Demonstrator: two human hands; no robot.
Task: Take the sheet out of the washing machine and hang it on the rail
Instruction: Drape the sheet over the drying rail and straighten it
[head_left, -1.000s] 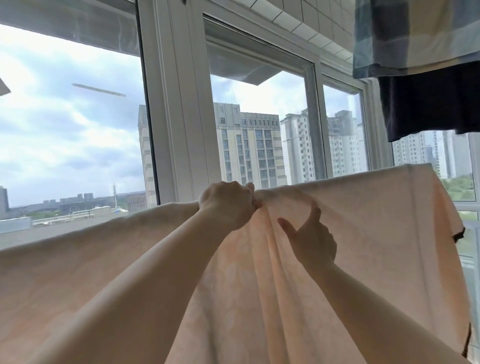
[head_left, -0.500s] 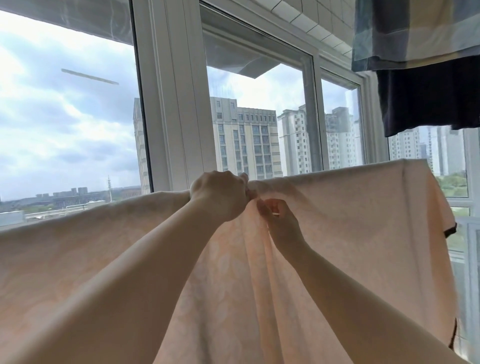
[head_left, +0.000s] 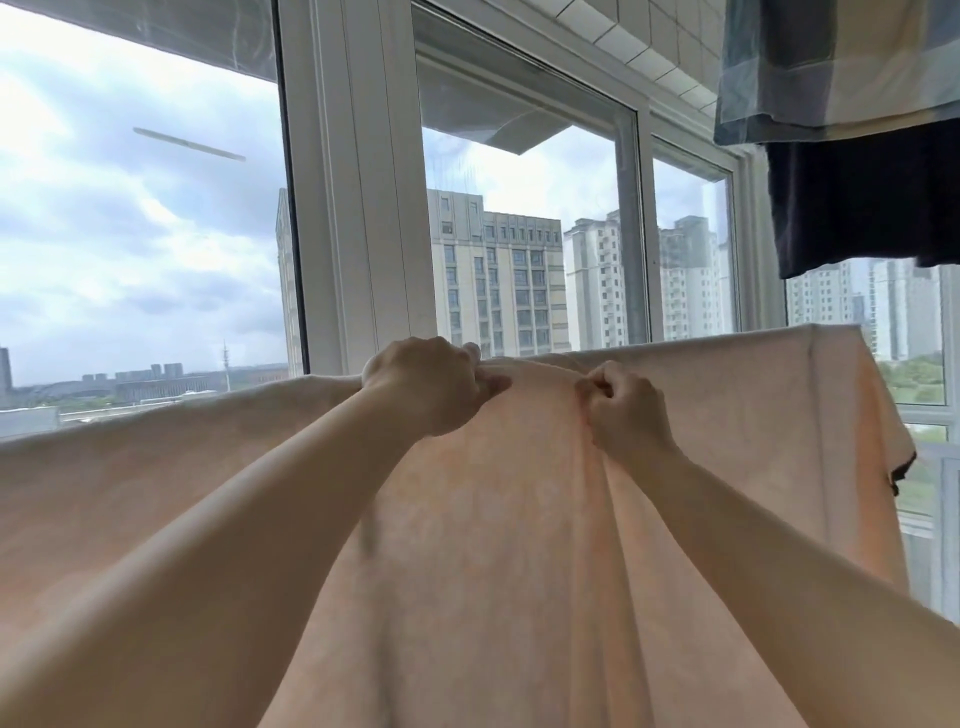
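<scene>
Since the earlier frame, the right hand (head_left: 626, 413) has been shifted toward 3 o'clock along the top fold, away from the left hand (head_left: 426, 384), and a stretch of cloth is now spread between the two. The left hand's fingers (head_left: 485, 387) are curled over the upper edge of the sheet (head_left: 493, 545) and clamped on it; the right hand's fingers are closed into a fist with a pinch of fabric gathered at the thumb side.

The sheet is seen as pale peach, faintly patterned and softly creased, with long vertical folds running down from both hands. It is draped over a horizontal line that crosses the view from 9 o'clock to 3 o'clock; the rail itself is hidden under the cloth. At 3 o'clock the sheet's corner hangs down with a dark edge showing.

Behind it, a white-framed window (head_left: 358, 208) is filled with cloudy sky and tall apartment blocks. At 1 o'clock a checked cloth (head_left: 831, 67) and a dark garment (head_left: 857, 197) are hung overhead, beside a tiled ceiling.
</scene>
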